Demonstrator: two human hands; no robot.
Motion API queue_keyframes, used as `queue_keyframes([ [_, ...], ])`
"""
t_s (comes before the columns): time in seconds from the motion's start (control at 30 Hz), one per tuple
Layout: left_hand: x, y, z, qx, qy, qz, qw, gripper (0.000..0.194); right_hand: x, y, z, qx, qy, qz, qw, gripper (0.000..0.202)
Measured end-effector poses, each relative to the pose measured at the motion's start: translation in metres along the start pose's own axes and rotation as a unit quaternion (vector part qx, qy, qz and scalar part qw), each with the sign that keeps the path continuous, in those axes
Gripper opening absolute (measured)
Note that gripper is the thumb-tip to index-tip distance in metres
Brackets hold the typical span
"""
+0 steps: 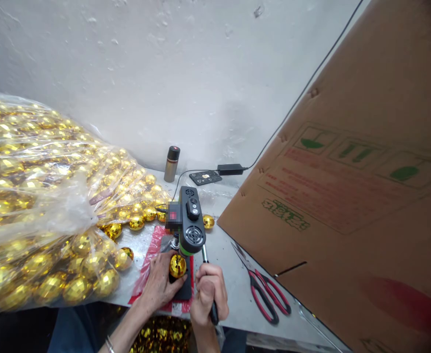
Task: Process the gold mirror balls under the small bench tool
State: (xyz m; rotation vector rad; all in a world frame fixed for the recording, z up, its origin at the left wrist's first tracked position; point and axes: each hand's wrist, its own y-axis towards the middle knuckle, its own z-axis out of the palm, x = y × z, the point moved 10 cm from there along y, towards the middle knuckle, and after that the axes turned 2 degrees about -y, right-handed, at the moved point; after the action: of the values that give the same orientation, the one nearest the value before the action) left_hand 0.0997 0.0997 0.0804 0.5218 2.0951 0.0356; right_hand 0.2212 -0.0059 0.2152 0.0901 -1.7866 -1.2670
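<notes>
A shiny gold mirrored ball sits under the head of a small black bench press. My left hand is closed round this ball from the left, thumb in front and fingers behind. On the right, my right hand is wrapped round the lever handle of the press, a metal rod with a black grip. Below the ball lies the dark base of the press, on a red plastic sheet. The contact between the ball and the press head is partly hidden.
Clear plastic bags of gold balls fill the left side. A large cardboard box leans in from the right, with red-handled scissors beside it. Behind the press stand a bottle, a phone and a power adapter.
</notes>
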Motion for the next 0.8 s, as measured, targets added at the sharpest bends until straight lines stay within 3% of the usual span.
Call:
queue_keyframes([
  [0.8, -0.002, 0.0, -0.001, -0.005, 0.003, -0.003, 1.0, 0.05, -0.01, -0.01, 0.0, -0.001, -0.021, 0.013, 1.0, 0.036],
])
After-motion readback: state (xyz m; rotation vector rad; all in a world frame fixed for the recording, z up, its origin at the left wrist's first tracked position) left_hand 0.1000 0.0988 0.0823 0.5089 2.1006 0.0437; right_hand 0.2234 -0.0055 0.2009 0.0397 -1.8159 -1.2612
